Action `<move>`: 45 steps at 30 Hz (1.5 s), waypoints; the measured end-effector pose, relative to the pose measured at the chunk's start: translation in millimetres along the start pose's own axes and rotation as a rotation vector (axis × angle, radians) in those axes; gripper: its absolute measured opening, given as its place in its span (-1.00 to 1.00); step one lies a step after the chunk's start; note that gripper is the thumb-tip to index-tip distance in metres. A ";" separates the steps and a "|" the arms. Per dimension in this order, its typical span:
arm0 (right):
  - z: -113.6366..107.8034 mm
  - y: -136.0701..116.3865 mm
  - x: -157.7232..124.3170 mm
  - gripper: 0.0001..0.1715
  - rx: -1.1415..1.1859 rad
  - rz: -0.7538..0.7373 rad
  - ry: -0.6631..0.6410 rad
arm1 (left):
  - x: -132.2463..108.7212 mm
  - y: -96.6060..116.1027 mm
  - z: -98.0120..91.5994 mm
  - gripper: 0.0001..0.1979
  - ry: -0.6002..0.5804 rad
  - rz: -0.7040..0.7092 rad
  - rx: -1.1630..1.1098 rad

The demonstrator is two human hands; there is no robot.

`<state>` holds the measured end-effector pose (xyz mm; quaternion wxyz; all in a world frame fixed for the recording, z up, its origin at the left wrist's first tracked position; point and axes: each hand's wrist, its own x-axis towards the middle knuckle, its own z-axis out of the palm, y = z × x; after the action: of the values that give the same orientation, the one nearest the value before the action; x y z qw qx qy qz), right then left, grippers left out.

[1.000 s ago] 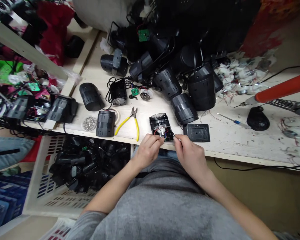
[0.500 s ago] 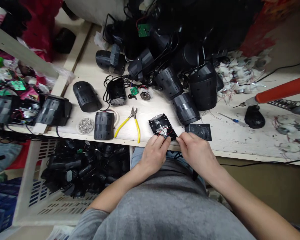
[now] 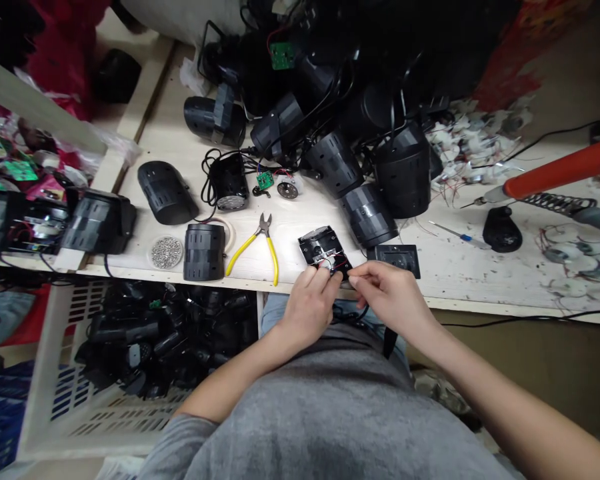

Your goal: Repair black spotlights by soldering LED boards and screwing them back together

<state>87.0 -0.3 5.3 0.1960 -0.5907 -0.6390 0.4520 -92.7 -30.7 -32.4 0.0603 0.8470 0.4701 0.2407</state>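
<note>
An opened black lamp housing (image 3: pixel 320 244) lies at the bench's front edge, with red and white wires and a pale motor part showing inside. My left hand (image 3: pixel 311 300) has its fingers closed on the housing's near side. At its near right corner, my right hand (image 3: pixel 391 288) pinches with thumb and forefinger; whatever is between those fingertips is too small to make out. A black cable hangs below the edge between my hands. Just beyond my right hand lies a black rectangular cover (image 3: pixel 400 259). Yellow-handled cutters (image 3: pixel 259 245) lie open to the left.
Several black cylindrical housings (image 3: pixel 205 252) stand around the bench (image 3: pixel 460 280). A round dish of small screws (image 3: pixel 166 253) is at left. An orange-handled soldering iron (image 3: pixel 555 170) juts in from the right, near white motors (image 3: pixel 570 263). A white crate (image 3: pixel 45 407) of black parts sits below.
My right hand has shifted slightly left along the housing's corner, its fingers now in a more raised pinch. My left hand stays on the housing. The whole view has moved a little.
</note>
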 end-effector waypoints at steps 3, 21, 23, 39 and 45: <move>2.9 1.2 2.1 -0.73 0.189 0.109 -0.025 | -0.1 -1.4 0.6 -0.67 -0.006 -0.002 -0.030; -7.5 8.8 -0.2 -0.71 -0.382 -0.461 0.073 | 0.1 -4.6 -0.5 -0.66 -0.064 -0.029 -0.086; -1.1 10.8 -6.8 -0.66 -0.573 -0.601 0.094 | 0.1 -4.3 -0.7 -0.66 -0.045 -0.029 -0.089; 12.9 18.6 -18.2 -0.75 -0.439 -0.634 0.195 | 4.8 -17.1 -14.8 -0.69 -0.109 0.009 -0.081; 2.9 16.3 -18.5 -0.63 -0.502 -0.607 0.067 | 1.3 -17.7 -15.3 -0.65 -0.103 0.003 -0.009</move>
<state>98.4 -20.2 -4.2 0.1908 -0.4190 -0.8685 0.1836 -112.9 -21.7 -24.3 0.0880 0.8586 0.4640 0.1992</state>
